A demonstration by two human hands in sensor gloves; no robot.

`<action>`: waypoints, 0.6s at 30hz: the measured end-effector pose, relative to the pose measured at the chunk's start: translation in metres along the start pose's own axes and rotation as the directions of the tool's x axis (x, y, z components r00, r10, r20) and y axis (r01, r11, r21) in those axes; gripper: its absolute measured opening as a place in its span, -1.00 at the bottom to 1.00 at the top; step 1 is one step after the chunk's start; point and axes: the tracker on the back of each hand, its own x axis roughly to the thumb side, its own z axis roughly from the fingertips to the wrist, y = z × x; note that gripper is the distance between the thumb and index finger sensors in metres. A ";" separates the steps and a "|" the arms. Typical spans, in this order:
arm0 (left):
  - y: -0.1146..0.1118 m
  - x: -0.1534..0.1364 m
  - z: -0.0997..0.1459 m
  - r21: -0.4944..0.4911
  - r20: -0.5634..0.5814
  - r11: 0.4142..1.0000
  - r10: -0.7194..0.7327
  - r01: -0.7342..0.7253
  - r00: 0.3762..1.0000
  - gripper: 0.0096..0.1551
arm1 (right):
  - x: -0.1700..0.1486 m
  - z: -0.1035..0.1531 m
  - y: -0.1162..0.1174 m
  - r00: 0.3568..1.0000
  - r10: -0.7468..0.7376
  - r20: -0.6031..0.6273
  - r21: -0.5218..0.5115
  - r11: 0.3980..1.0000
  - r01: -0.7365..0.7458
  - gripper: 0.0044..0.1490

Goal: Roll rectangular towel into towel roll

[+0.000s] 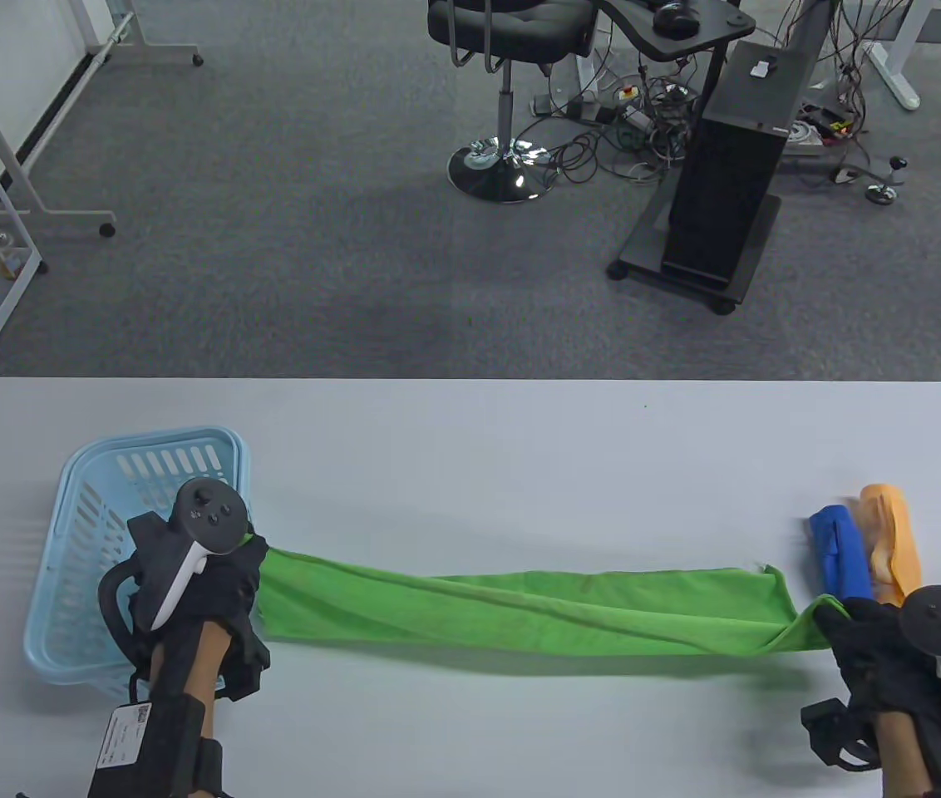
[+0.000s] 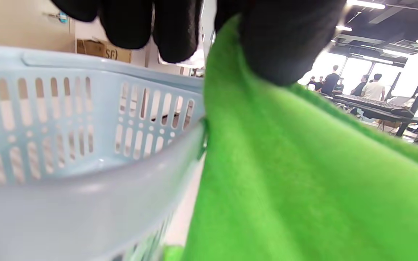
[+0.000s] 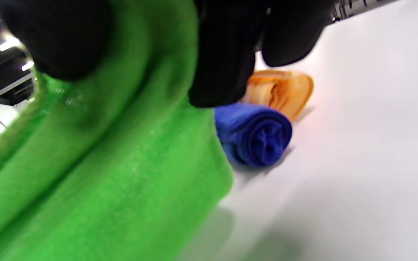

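Note:
A long green towel [image 1: 520, 611] is stretched left to right across the table, folded lengthwise and sagging in the middle. My left hand [image 1: 229, 573] pinches its left end beside the basket; the left wrist view shows a gloved thumb pressed on the green towel [image 2: 303, 174]. My right hand [image 1: 849, 623] pinches the right end, and in the right wrist view black fingers [image 3: 223, 61] curl over the green towel [image 3: 103, 174]. Both ends are held a little above the tabletop.
A light blue slotted basket [image 1: 96, 515] stands at the left, close against my left hand, its rim [image 2: 85, 195] filling the left wrist view. A rolled blue towel [image 1: 840, 553] and a rolled orange towel [image 1: 890, 536] lie at the right, just beyond my right hand.

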 end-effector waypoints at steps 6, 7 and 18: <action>-0.009 0.029 -0.011 0.063 -0.080 0.963 -0.256 0.261 0.963 -0.41 | 0.028 -0.016 0.018 0.994 0.111 -0.016 0.055 0.992 -0.110 -0.45; -0.009 0.031 -0.013 0.059 -0.092 0.950 -0.302 0.307 0.949 -0.40 | 0.031 -0.018 0.019 0.989 0.144 -0.019 0.060 0.988 -0.142 -0.45; -0.020 0.043 -0.037 -0.134 -0.124 0.940 -0.329 0.312 0.936 -0.30 | 0.059 -0.036 0.033 0.959 0.279 -0.045 0.148 0.951 -0.270 -0.19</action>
